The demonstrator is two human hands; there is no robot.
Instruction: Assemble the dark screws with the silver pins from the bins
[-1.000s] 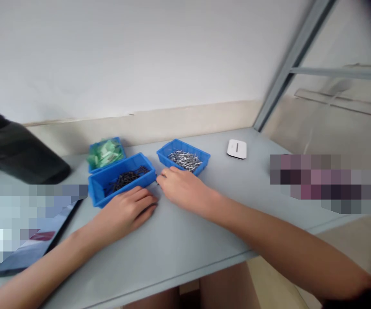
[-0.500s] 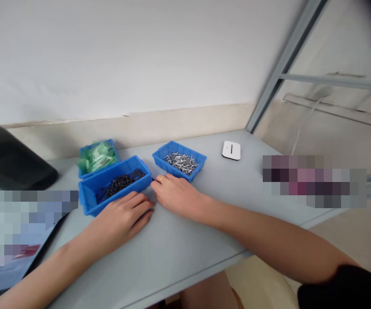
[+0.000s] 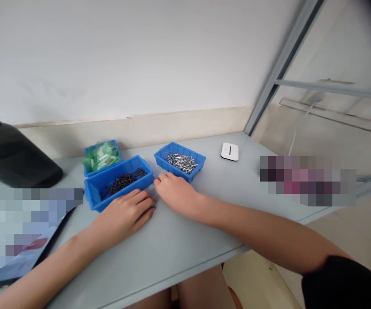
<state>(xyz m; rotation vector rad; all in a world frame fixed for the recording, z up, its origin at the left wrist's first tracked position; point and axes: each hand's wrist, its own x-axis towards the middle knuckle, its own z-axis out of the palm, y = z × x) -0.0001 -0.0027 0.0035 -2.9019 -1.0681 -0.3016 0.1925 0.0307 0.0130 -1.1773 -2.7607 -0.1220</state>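
Observation:
My left hand (image 3: 130, 210) rests palm down on the grey tabletop, just in front of a long blue bin (image 3: 92, 195). Its fingers are loosely bent, with a gap between thumb and forefinger, and nothing shows in it. My right hand (image 3: 175, 191) lies against the front of another blue bin (image 3: 162, 162), its fingers curled together. A small dark bit shows at those fingertips; whether they grip it is hidden. Black screws (image 3: 126, 182) fill part of the long bin. In the other lie many thin silver metal pins, perhaps rivets (image 3: 182, 162).
Behind the long bin is a blue bin with green plastic packets (image 3: 103, 155). A white square device (image 3: 229, 152) sits farther right. At left are a dark bottle (image 3: 18, 154) and a blurred-out screen or sheet (image 3: 11, 240). A metal frame post (image 3: 278, 73) rises at right.
The view has shifted slightly, so the bins sit a little farther right. Both hands keep nearly the same places, with only slight finger movement at the right hand.

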